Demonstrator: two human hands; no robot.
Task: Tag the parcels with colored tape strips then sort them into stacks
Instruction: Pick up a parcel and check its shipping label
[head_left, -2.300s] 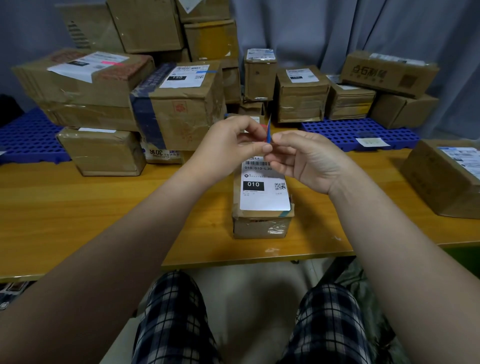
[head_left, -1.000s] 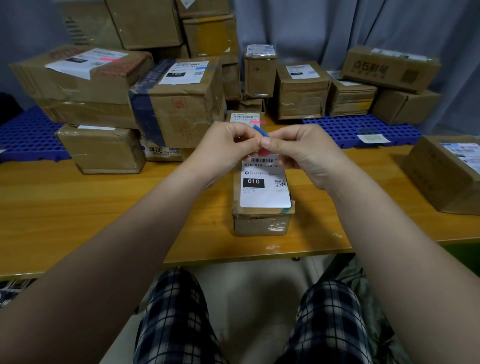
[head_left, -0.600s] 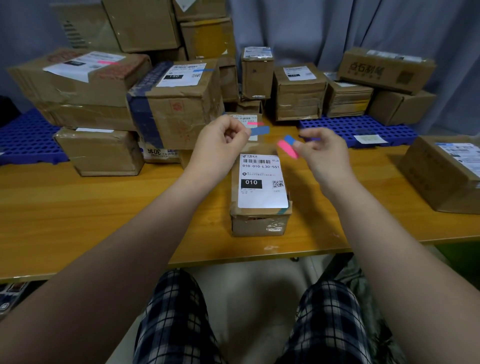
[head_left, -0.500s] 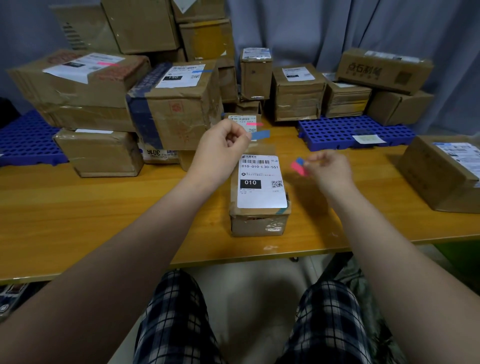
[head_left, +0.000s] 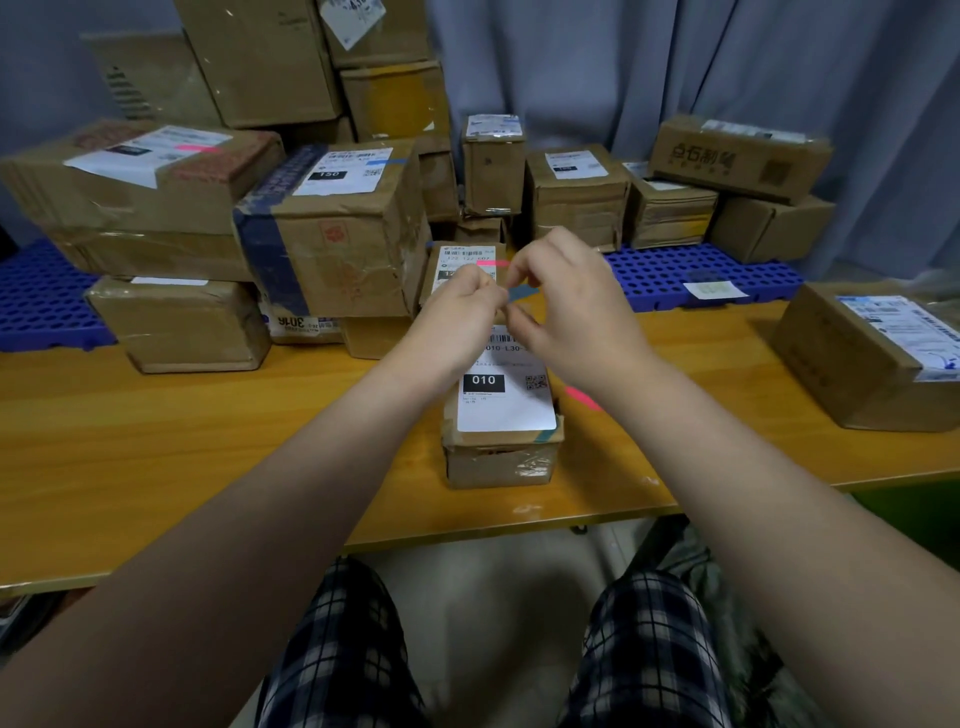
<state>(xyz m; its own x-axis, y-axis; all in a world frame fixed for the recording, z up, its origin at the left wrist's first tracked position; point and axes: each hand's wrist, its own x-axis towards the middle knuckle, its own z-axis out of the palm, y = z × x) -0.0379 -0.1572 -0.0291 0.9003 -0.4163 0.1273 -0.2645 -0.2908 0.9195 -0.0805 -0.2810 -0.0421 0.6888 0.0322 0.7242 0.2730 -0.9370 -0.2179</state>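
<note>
A small cardboard parcel (head_left: 501, 457) with a white "010" label lies on the wooden table (head_left: 208, 441) in front of me. Just above its far end, my left hand (head_left: 460, 312) pinches one end of a short blue tape strip (head_left: 523, 293). My right hand (head_left: 571, 312) meets it there, thumb and forefinger curled round the strip's other part. A pink tape strip (head_left: 583, 398) lies flat on the table just right of the parcel. Behind the hands stands a small parcel (head_left: 457, 260) carrying a pink strip.
Stacked boxes fill the left and back: a big one with a pink strip (head_left: 145, 171), one with a blue strip (head_left: 337, 228). More parcels sit back right on a blue perforated pallet (head_left: 670, 270). A labelled box (head_left: 872, 358) stands at the right. The table's front edge is near my knees.
My right hand carried the pink strip away from the blue one, left it on the table right of the parcel, then came back up to the blue strip in my left hand.
</note>
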